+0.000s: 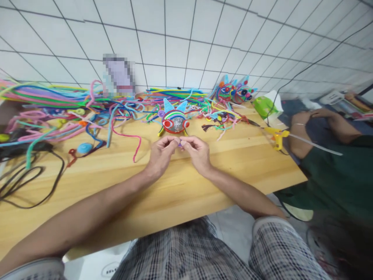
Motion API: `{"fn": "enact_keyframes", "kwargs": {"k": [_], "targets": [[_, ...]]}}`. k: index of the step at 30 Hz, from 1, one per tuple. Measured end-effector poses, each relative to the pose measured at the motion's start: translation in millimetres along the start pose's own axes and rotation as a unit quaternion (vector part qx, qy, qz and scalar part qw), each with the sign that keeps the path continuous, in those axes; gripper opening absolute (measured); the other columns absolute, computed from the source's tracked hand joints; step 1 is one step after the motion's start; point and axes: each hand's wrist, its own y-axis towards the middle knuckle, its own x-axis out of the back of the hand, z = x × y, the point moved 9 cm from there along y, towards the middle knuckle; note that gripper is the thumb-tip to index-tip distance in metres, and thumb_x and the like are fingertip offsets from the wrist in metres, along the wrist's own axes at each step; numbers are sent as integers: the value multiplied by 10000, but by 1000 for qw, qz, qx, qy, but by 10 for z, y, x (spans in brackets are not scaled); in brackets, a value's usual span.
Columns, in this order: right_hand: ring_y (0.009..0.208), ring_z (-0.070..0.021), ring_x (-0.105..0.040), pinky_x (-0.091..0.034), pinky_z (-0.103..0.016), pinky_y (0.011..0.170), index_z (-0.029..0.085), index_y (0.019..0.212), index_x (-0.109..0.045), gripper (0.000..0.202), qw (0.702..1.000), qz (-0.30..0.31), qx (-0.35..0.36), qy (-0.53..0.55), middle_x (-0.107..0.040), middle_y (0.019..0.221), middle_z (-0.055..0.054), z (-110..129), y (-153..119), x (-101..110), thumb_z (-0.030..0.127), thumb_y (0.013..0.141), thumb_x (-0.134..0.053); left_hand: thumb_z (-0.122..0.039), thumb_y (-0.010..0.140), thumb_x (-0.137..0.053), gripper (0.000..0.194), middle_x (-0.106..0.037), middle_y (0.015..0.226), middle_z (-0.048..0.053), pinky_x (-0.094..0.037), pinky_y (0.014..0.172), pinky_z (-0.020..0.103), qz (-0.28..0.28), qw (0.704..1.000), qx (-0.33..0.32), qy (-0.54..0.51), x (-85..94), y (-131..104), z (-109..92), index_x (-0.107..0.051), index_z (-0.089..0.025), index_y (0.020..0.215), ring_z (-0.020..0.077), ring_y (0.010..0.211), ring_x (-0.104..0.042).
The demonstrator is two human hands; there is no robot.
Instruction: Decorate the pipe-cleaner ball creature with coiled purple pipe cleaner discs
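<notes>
My left hand (pixel 163 152) and my right hand (pixel 197 151) meet at the middle of the wooden table (pixel 186 194). Between their pinched fingertips shows a small purple piece (pixel 180 144), mostly hidden by the thumbs. Both hands grip it. Just behind them stands a round figure (pixel 176 121) with light blue pointed ears, red-ringed eyes, coloured bands and a silvery middle. A pink pipe cleaner (pixel 136 144) lies bent to the left of my left hand.
Pipe cleaners (pixel 58 97) pile along the wall. Two finished-looking figures (pixel 233 91) stand back right. A yellow glue gun (pixel 279 138) lies at the right edge, beside a seated person (pixel 338 175). Black cable (pixel 37 206) coils at left, near a blue disc (pixel 84 148).
</notes>
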Motion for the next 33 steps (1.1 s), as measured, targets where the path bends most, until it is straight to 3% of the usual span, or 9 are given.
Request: {"fn": "enact_keyframes", "kwargs": {"k": [9,19,24,33], "targets": [[839,-171,-729,-625,-342,836,253,1182,-792,382,1000,6,4,16,-804,957,-22,2,-16,97,506,896,-796,-352,802,-771,168,-601,607,-31,-350,549,254,-9,1000,15,-25,-15,35,116,-764,-187,779,98,553,-437],[963,-198,-739,-609,-344,877,283,1145,-812,288,996,34,21,-75,-787,1063,-52,-18,-45,30,486,958,-732,-375,740,-788,196,-556,587,-45,-344,539,252,-24,998,40,-31,-11,21,189,-723,-191,750,93,545,-410],[1015,-205,-720,-589,-368,910,307,1114,-846,214,994,14,62,-88,-787,1120,-54,40,-87,23,415,974,-724,-359,739,-789,187,-561,595,-46,-350,549,248,-33,997,47,-48,11,14,224,-733,-181,760,88,553,-414],[1065,-219,-726,-607,-389,941,321,1104,-863,225,994,-12,50,-93,-806,1148,-52,-44,-124,5,432,948,-745,-361,735,-786,193,-539,598,-53,-360,557,247,-36,994,72,-77,-6,14,327,-720,-185,776,93,566,-415]]}}
